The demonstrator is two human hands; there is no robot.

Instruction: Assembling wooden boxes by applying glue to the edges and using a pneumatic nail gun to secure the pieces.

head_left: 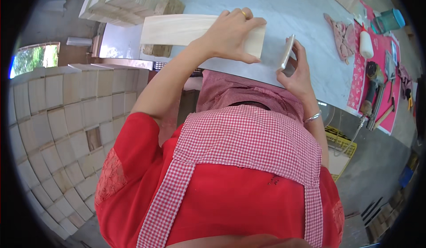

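A pale wooden board lies lengthwise over the table, its left part above a rough brown wooden block. My left hand grips the board near its right end, thumb on the near edge and fingers over the far edge. Just right of that end, my right hand holds a thin, flat, light-edged piece on its side, between thumb and fingers. The piece stands apart from the board. Its kind cannot be made out.
Stacked pale boards stand at the far left, with a tall pile of wooden pieces below. On the right lie a pink cloth, a white bottle, a teal-lidded jar, a power tool and a hammer.
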